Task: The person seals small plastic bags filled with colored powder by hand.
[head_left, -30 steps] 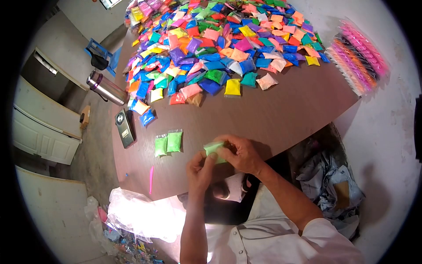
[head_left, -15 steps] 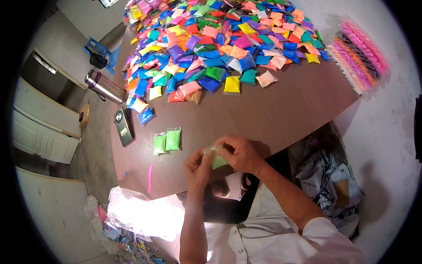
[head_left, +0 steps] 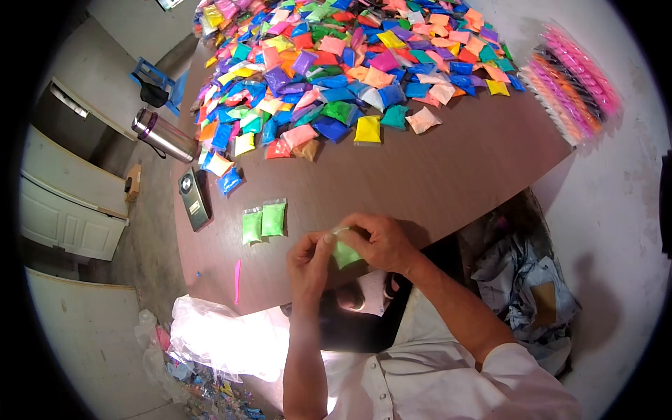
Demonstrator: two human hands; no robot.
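Note:
A light green packet (head_left: pixel 346 255) hangs between my two hands near the front edge of the brown table (head_left: pixel 420 175). My right hand (head_left: pixel 378 241) pinches its upper part with thumb and fingers. On the packet's left top corner, the fingers of my left hand (head_left: pixel 310 259) are pressed together, close beside my right fingertips. To the left on the table lie two more green packets, one (head_left: pixel 252 225) touching the other (head_left: pixel 274 218). A thin pink strip (head_left: pixel 237 281) is left of my left hand.
Many coloured packets (head_left: pixel 336 84) heap across the table's far side. A phone (head_left: pixel 194 199) and a steel flask (head_left: pixel 164 135) are at the left edge. Bagged pink and orange twisted pieces (head_left: pixel 570 87) sit far right. Clear plastic (head_left: pixel 210 336) covers the lower left; a waste box (head_left: pixel 521 280) stands right.
My left hand has shifted slightly left, and the green packet now hangs lower between both hands. The table and its contents have drifted slightly left and up in view.

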